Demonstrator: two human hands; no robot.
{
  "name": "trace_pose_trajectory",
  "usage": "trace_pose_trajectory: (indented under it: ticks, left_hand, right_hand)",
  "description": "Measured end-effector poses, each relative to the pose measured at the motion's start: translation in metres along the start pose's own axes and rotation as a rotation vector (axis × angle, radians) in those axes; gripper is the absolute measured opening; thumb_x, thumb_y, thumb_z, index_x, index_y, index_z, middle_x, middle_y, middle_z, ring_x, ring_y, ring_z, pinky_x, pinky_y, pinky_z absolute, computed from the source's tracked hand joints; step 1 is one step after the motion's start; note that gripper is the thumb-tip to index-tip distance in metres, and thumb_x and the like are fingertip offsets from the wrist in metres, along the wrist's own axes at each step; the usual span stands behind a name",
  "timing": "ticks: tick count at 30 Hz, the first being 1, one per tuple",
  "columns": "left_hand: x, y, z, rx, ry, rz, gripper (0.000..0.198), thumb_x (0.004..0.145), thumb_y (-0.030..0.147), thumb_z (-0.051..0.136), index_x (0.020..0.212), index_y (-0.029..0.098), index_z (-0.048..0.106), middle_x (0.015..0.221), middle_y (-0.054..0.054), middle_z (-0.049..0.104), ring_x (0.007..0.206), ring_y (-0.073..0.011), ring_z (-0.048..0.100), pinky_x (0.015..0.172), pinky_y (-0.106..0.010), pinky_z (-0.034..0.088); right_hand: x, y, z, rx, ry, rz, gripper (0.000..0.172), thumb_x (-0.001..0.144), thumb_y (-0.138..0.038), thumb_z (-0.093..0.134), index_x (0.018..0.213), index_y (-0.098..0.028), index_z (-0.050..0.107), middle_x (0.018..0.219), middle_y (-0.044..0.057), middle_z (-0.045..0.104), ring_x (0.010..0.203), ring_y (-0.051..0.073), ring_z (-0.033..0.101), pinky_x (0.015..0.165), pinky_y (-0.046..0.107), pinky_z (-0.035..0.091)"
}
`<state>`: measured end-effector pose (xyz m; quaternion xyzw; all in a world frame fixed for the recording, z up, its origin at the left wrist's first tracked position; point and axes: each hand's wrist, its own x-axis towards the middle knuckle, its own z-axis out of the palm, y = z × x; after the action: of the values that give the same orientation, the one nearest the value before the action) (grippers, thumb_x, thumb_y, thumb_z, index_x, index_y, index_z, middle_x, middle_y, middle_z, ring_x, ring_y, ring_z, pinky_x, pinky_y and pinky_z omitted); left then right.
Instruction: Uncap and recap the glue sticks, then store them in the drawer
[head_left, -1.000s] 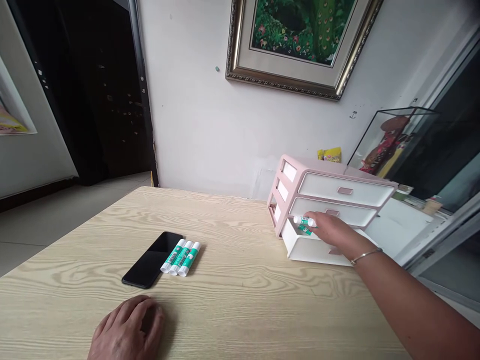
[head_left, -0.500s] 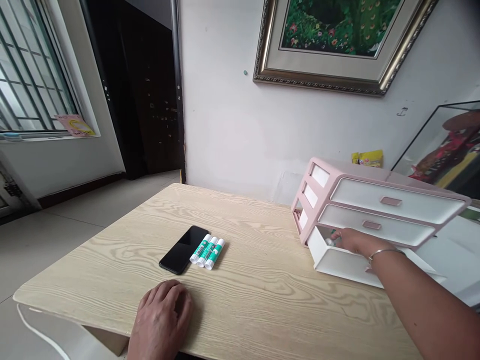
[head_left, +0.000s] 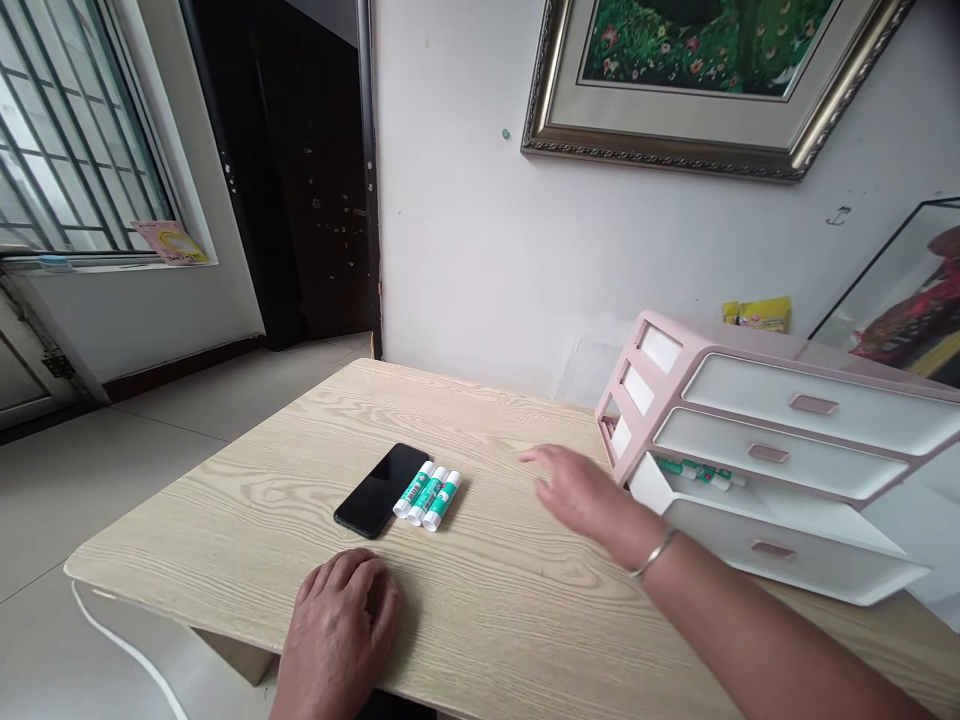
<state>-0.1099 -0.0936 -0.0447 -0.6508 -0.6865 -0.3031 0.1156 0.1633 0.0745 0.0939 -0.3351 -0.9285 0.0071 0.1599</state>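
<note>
My right hand [head_left: 581,488], with a bangle at its wrist, is above the table, left of the drawer unit; its fingers reach out to the left and nothing shows in them. Behind it, the bottom drawer [head_left: 810,560] is pulled out, with several green-and-white glue sticks [head_left: 701,472] inside at its left back. Three glue sticks [head_left: 427,495] lie side by side on the table, against the right edge of a black phone [head_left: 381,490]. My left hand [head_left: 341,625] rests on the table's near edge, fingers curled together, holding nothing that I can see.
The pink-and-white drawer unit [head_left: 694,345] stands at the right of the wooden table [head_left: 510,620], its upper drawers closed. A yellow packet [head_left: 761,313] is behind it. A framed picture [head_left: 675,150] hangs on the wall. A white cable [head_left: 124,645] hangs below the table's left edge.
My right hand has come out of the bottom drawer and moved left over the table, uncovering the glue sticks inside. My left hand stays in place. The view has shifted slightly.
</note>
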Motion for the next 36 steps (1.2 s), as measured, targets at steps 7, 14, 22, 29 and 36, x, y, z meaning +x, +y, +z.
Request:
trace_pose_trajectory:
  ticks: [7, 14, 22, 29, 36]
  left_hand:
    - [0.002, 0.001, -0.003, -0.029, -0.007, -0.002, 0.015, 0.092, 0.034, 0.055, 0.092, 0.025, 0.068, 0.103, -0.006, 0.071, 0.099, -0.0248, 0.064, 0.091, -0.041, 0.044]
    - [0.004, 0.002, -0.005, -0.043, 0.005, 0.008, 0.015, 0.092, 0.032, 0.055, 0.092, 0.024, 0.067, 0.102, -0.006, 0.07, 0.097, -0.0242, 0.063, 0.09, -0.04, 0.043]
    - [0.003, 0.004, -0.009, -0.024, 0.025, 0.013, 0.017, 0.092, 0.032, 0.054, 0.089, 0.023, 0.068, 0.101, -0.006, 0.071, 0.097, -0.0236, 0.063, 0.09, -0.039, 0.041]
    - [0.003, -0.001, -0.006, -0.003, 0.026, 0.028, 0.019, 0.091, 0.036, 0.054, 0.09, 0.024, 0.069, 0.101, -0.006, 0.072, 0.097, -0.0241, 0.064, 0.09, -0.038, 0.041]
    - [0.002, -0.005, -0.004, 0.012, 0.004, 0.012, 0.024, 0.09, 0.04, 0.053, 0.09, 0.024, 0.07, 0.103, -0.006, 0.073, 0.099, -0.0249, 0.065, 0.092, -0.039, 0.041]
  right_hand:
    - [0.049, -0.064, 0.065, 0.065, -0.159, -0.249, 0.068, 0.076, -0.007, 0.059, 0.143, -0.012, 0.048, 0.15, 0.018, 0.048, 0.142, 0.029, 0.039, 0.115, 0.046, 0.035]
    - [0.08, -0.06, 0.105, -0.039, -0.228, -0.312, 0.073, 0.077, -0.018, 0.068, 0.145, -0.015, 0.043, 0.151, 0.017, 0.045, 0.144, 0.031, 0.035, 0.114, 0.046, 0.031]
    - [0.067, -0.062, 0.09, -0.166, -0.285, -0.239, 0.055, 0.07, -0.024, 0.073, 0.122, -0.019, 0.058, 0.116, 0.013, 0.06, 0.103, 0.029, 0.059, 0.09, 0.043, 0.048]
    - [0.044, -0.064, 0.085, -0.263, -0.373, -0.167, 0.045, 0.069, -0.027, 0.07, 0.112, -0.019, 0.058, 0.104, 0.013, 0.063, 0.09, 0.029, 0.062, 0.069, 0.038, 0.052]
    - [0.015, -0.047, 0.084, -0.217, -0.299, -0.117, 0.025, 0.08, -0.028, 0.062, 0.104, -0.02, 0.06, 0.096, 0.008, 0.067, 0.083, 0.024, 0.065, 0.065, 0.032, 0.046]
